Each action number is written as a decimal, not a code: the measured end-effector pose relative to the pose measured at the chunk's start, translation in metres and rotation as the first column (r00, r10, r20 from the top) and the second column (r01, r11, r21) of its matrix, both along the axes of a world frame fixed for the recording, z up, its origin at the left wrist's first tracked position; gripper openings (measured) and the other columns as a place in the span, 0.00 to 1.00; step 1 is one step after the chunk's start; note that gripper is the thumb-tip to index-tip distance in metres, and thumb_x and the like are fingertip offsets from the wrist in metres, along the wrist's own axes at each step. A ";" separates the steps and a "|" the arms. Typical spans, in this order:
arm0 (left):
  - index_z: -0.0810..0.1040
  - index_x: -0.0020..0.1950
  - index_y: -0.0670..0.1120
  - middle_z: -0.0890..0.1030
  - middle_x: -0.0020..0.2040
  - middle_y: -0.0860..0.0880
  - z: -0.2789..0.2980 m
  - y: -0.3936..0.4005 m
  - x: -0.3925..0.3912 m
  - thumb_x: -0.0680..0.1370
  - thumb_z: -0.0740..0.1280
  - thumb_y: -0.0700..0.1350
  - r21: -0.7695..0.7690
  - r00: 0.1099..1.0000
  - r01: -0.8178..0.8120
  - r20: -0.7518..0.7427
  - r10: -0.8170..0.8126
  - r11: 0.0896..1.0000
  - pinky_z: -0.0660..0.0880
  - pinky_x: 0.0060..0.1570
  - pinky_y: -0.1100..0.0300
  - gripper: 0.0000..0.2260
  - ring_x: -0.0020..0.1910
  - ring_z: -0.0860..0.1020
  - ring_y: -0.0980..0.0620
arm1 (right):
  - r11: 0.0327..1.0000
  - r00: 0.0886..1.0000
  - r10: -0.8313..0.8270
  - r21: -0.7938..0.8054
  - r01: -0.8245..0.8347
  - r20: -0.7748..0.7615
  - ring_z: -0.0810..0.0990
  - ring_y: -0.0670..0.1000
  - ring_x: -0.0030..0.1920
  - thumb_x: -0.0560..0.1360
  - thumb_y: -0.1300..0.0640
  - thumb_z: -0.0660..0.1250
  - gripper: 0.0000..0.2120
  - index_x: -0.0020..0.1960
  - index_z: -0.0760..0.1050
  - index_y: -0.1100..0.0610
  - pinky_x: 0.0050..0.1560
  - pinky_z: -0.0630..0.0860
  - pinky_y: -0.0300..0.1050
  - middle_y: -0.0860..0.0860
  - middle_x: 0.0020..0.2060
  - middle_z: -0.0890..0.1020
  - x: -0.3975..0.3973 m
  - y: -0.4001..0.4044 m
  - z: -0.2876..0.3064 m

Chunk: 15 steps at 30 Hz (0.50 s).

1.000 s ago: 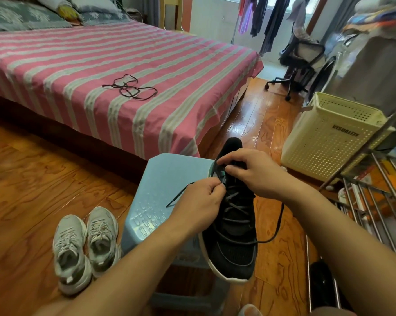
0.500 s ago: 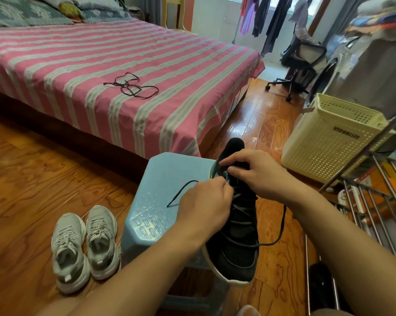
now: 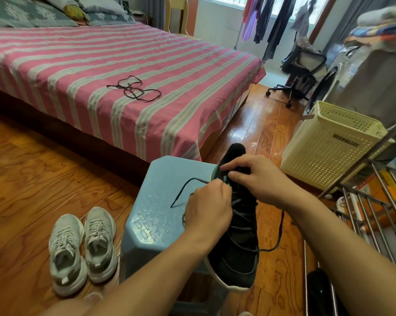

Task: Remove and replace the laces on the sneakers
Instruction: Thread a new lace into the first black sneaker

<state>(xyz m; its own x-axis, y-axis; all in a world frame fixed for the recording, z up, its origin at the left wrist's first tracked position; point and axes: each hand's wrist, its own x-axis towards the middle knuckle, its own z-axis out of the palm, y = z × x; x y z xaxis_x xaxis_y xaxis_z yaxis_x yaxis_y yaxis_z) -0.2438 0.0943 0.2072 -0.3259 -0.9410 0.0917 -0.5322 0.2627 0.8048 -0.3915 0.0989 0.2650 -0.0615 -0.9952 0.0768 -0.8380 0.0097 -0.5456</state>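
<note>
This is a bedroom in someone's home. A bed (image 3: 124, 71) with a pink striped sheet fills the far side beyond the grips, pillows (image 3: 96, 8) at its head. Clothes (image 3: 270, 21) hang drying by the window, an office chair (image 3: 304, 71) beneath them. To the right stand a cream laundry basket (image 3: 329, 144) and a wire rack (image 3: 375, 201), folded linen (image 3: 381, 26) stacked above. Glossy wooden floorboards (image 3: 44, 179) run throughout.

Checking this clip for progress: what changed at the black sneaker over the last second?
Little. The left hand crept up toward the collar, still pinching the lace, whose free end arches higher over the stool. The right hand still grips the black sneaker. Loose lace and grey sneakers unmoved.
</note>
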 end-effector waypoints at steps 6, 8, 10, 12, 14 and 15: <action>0.71 0.49 0.52 0.80 0.46 0.48 0.003 -0.005 0.001 0.86 0.50 0.56 -0.133 0.992 0.062 0.117 -0.047 0.989 0.73 0.40 0.49 0.14 0.45 0.78 0.41 | 0.999 0.998 0.013 0.052 -0.016 0.056 0.78 0.40 0.57 0.80 0.57 0.68 0.11 0.60 0.83 0.47 0.59 0.74 0.39 0.42 0.54 0.82 0.000 0.004 0.007; 0.73 0.55 0.52 0.82 0.49 0.48 0.006 -0.009 0.004 0.86 0.51 0.56 -0.177 0.988 0.070 0.148 -0.044 0.982 0.72 0.40 0.51 0.14 0.47 0.79 0.42 | 0.997 0.998 0.022 0.070 -0.026 0.067 0.80 0.40 0.54 0.80 0.56 0.68 0.10 0.58 0.84 0.48 0.57 0.75 0.39 0.42 0.51 0.83 0.001 0.002 0.010; 0.73 0.52 0.52 0.82 0.47 0.48 0.004 -0.010 0.005 0.86 0.54 0.57 -0.187 0.990 0.072 0.131 -0.048 0.980 0.74 0.40 0.50 0.14 0.46 0.79 0.43 | 0.997 0.992 -0.028 0.081 0.018 0.126 0.82 0.41 0.49 0.79 0.58 0.70 0.07 0.52 0.85 0.50 0.52 0.78 0.39 0.43 0.46 0.84 0.003 -0.002 0.013; 0.71 0.45 0.51 0.81 0.43 0.48 0.001 -0.013 0.005 0.85 0.56 0.58 -0.102 0.996 0.085 0.047 -0.081 0.991 0.73 0.39 0.50 0.15 0.43 0.78 0.45 | 0.989 0.984 -0.093 0.130 0.073 0.154 0.82 0.44 0.47 0.78 0.59 0.71 0.06 0.47 0.84 0.49 0.49 0.79 0.41 0.45 0.43 0.84 0.005 -0.008 0.016; 0.70 0.40 0.50 0.78 0.39 0.51 -0.002 -0.018 0.005 0.85 0.57 0.58 0.025 0.990 0.107 -0.091 -0.105 0.994 0.71 0.38 0.52 0.17 0.39 0.76 0.50 | 0.977 0.993 -0.085 0.201 0.066 0.084 0.82 0.48 0.47 0.78 0.59 0.70 0.07 0.45 0.83 0.50 0.48 0.78 0.44 0.47 0.42 0.84 0.006 -0.013 0.019; 0.70 0.39 0.50 0.77 0.36 0.52 -0.002 -0.022 0.007 0.85 0.57 0.57 0.083 0.981 0.122 -0.163 -0.108 0.989 0.70 0.38 0.53 0.18 0.37 0.75 0.51 | 0.974 0.995 -0.078 0.216 0.064 0.058 0.81 0.49 0.47 0.79 0.59 0.69 0.06 0.45 0.82 0.50 0.48 0.77 0.44 0.48 0.43 0.84 0.007 -0.014 0.023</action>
<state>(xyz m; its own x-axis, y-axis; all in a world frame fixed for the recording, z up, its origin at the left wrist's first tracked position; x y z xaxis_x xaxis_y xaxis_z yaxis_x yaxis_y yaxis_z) -0.2367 0.0727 0.2047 -0.4207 -0.9049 0.0650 -0.3674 0.2354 0.8998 -0.3842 0.0848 0.2884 -0.1302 -0.9810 -0.1435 -0.7933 0.1899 -0.5784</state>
